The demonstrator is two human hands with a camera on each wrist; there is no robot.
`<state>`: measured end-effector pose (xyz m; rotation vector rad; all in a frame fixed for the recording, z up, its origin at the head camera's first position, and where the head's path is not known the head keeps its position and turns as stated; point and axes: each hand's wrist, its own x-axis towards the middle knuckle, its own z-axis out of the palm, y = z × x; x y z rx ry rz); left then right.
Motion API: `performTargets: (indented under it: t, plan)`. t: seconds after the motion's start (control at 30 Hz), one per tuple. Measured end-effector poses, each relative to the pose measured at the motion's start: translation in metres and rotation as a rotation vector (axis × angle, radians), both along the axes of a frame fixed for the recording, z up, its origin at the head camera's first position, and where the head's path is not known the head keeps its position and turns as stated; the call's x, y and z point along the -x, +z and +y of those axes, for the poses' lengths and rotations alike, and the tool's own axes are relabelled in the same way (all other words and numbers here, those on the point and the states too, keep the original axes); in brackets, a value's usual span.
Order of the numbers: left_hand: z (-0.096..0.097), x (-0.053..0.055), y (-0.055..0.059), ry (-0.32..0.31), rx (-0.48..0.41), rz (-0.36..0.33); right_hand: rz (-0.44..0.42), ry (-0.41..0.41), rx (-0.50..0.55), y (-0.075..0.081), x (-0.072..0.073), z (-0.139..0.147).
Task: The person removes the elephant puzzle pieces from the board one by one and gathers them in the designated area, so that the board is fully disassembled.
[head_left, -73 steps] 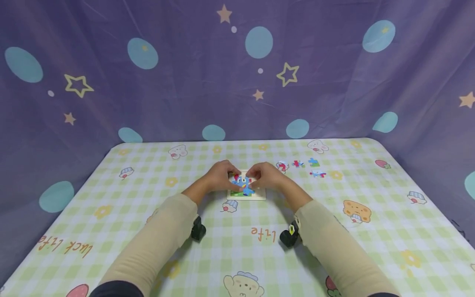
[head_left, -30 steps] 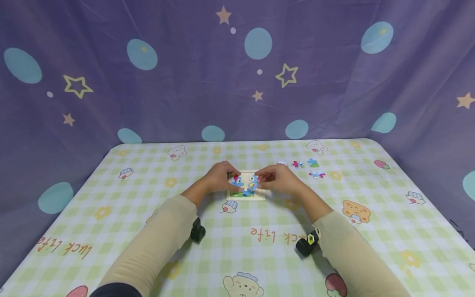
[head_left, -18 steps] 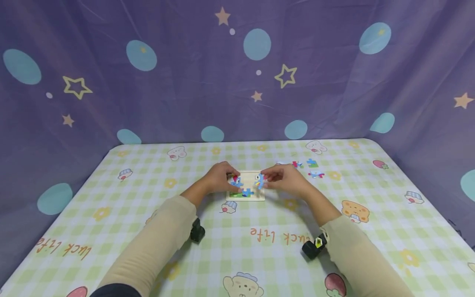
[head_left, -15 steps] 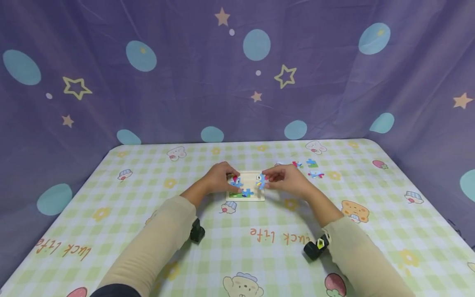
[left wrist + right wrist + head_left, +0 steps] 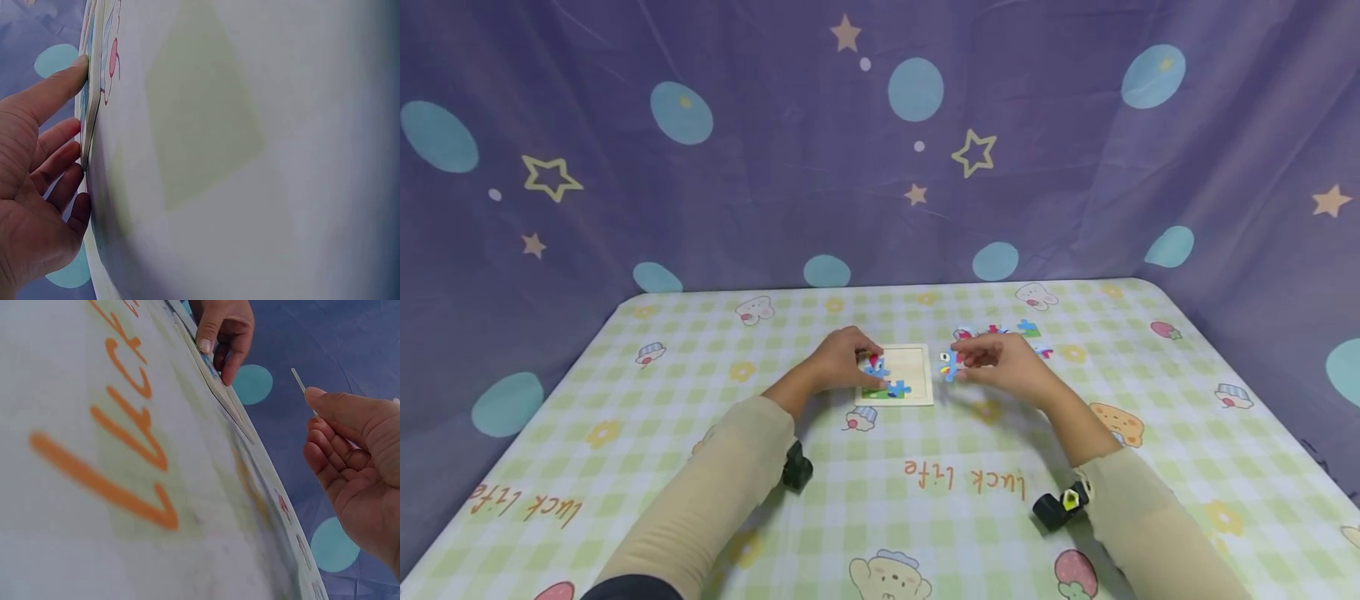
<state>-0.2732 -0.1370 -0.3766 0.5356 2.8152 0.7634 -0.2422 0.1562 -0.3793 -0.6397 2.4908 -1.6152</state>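
Note:
Between the thumb and fingers of my right hand (image 5: 1009, 367) is a blue jigsaw piece (image 5: 950, 365) with an eye printed on it. It is raised off the table, to the right of the wooden puzzle tray (image 5: 928, 379); the right wrist view shows the piece (image 5: 298, 380) edge-on. My left hand (image 5: 837, 360) holds the tray's left side, with thumb and fingertips over its edge in the left wrist view. Inside the tray, a blue piece with red (image 5: 876, 367) and a blue-green piece (image 5: 897, 390) fill the left and lower left, partly hidden by that hand. Bare wood shows elsewhere.
Several loose jigsaw pieces lie behind my right hand, among them a blue-green piece (image 5: 1028, 327) and a red one (image 5: 994, 330), some partly covered. A checked tablecloth (image 5: 880, 517) with printed figures covers the table. A purple curtain (image 5: 760, 192) hangs behind.
My right hand has drawn the eye piece from the middle of the tray off to the right and into the air. My left hand stays at the tray's left side.

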Motion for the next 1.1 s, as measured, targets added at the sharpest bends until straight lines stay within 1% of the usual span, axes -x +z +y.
performTargets:
  t: [0.23, 0.47, 0.8, 1.0, 1.1]
  plan:
    - [0.001, 0.0, 0.0, 0.006, -0.001, -0.008, -0.008, -0.009, 0.015, -0.001, -0.001, 0.016]
    - [0.001, 0.001, 0.0, -0.009, 0.007, 0.002, 0.019, -0.034, 0.001, 0.0, -0.002, 0.031]
    - [0.001, 0.0, 0.001, -0.016, 0.008, 0.004, -0.038, -0.095, -0.054, -0.007, 0.002, 0.057]
    - [0.0, -0.001, 0.001, -0.017, 0.001, 0.008, -0.081, -0.138, -0.104, -0.01, 0.004, 0.068]
    - [0.0, -0.001, 0.001, -0.018, 0.001, 0.009, -0.089, -0.162, -0.126, -0.01, 0.006, 0.071]
